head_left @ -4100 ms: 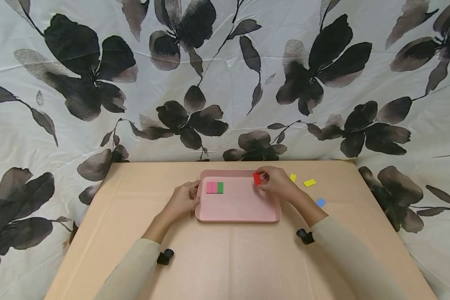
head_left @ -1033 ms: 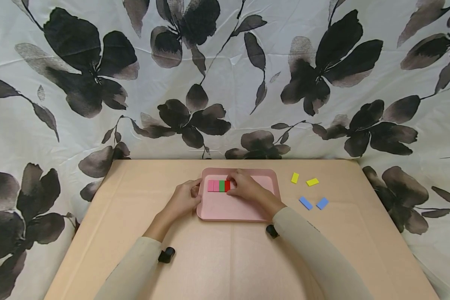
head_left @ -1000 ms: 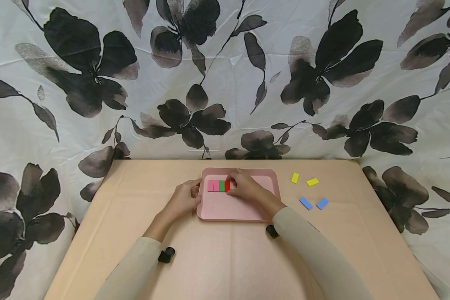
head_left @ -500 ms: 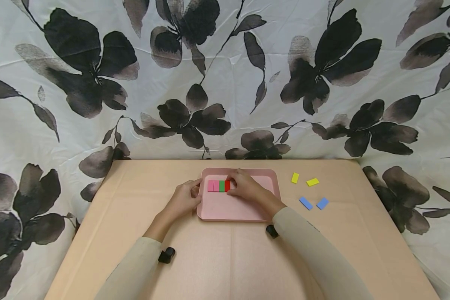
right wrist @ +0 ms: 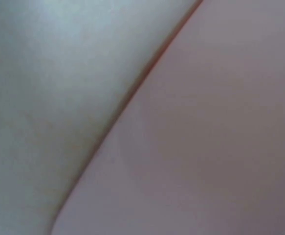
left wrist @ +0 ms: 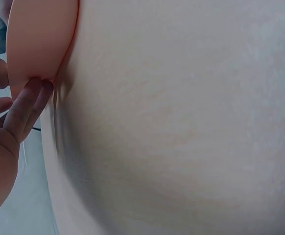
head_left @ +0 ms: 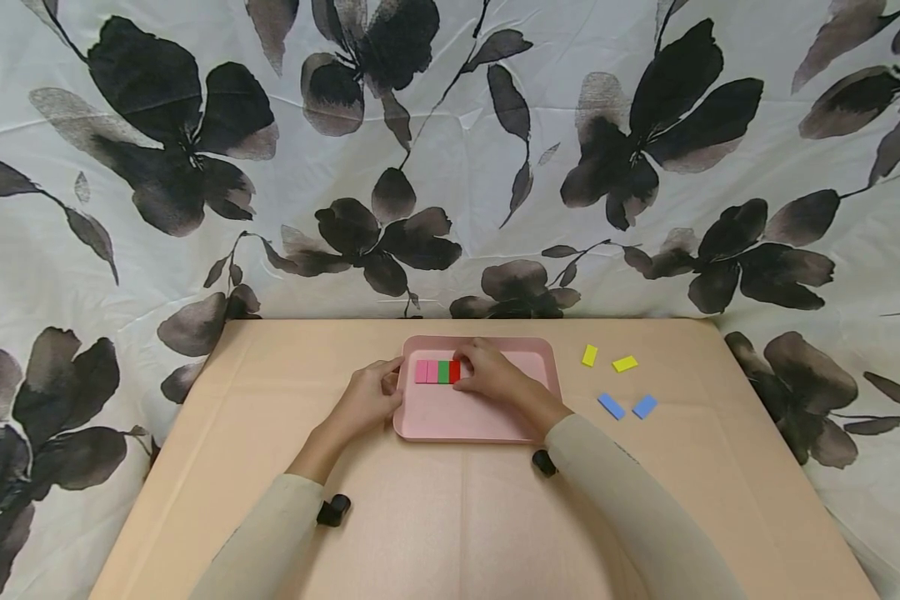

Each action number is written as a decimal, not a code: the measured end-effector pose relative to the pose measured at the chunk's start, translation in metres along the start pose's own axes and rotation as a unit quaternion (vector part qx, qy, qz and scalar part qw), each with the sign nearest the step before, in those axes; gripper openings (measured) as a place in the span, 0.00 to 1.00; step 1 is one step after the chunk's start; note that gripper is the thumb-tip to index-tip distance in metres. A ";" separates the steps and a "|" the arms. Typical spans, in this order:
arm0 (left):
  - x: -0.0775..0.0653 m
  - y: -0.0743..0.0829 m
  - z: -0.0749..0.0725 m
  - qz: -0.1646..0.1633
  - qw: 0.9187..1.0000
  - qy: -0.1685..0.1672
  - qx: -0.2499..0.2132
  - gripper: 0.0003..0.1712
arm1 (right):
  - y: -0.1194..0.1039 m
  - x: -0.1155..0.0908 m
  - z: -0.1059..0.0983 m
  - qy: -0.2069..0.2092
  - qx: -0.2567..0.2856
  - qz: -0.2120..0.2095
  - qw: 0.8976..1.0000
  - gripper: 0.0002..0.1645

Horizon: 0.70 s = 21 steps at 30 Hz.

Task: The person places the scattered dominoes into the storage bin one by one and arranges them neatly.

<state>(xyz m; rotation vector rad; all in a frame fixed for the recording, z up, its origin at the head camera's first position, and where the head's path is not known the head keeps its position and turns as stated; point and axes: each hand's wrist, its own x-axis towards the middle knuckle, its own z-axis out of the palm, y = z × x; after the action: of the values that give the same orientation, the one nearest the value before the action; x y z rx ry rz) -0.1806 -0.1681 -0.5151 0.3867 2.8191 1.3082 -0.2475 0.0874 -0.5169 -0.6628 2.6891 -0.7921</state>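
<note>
A pink tray (head_left: 480,417) lies on the table, its left rim held by my left hand (head_left: 367,396). In the left wrist view the fingers (left wrist: 25,105) of that hand meet the tray's edge. Inside the tray, two pink tiles (head_left: 427,372) and a green tile (head_left: 443,372) form a row. At the row's right end is a red tile (head_left: 454,368), pinched between the thumb and a finger of my right hand (head_left: 495,375), which partly covers it. The right wrist view shows the tray's rim and bare floor (right wrist: 220,127), but neither hand nor tiles.
Right of the tray lie two yellow tiles (head_left: 589,356) and two blue tiles (head_left: 611,406), scattered on the light wooden-coloured table (head_left: 420,525). A white cloth with dark flowers (head_left: 495,150) hangs behind the table and shows along its sides.
Since the oldest frame, my right hand has carried the red tile leftward from the tray's upper right to beside the green one. Over the last second both hands stay still.
</note>
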 end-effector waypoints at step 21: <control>0.003 0.000 0.002 -0.011 1.000 0.004 0.002 0.36 | 0.025 -0.075 -0.066 0.073 0.071 -0.023 0.995 0.34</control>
<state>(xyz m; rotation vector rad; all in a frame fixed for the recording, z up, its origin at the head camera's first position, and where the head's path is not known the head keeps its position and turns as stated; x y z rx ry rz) -0.1831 -0.1657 -0.5166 0.3494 2.8247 1.3035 -0.2157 0.1724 -0.4687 -0.6601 2.7207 -1.0708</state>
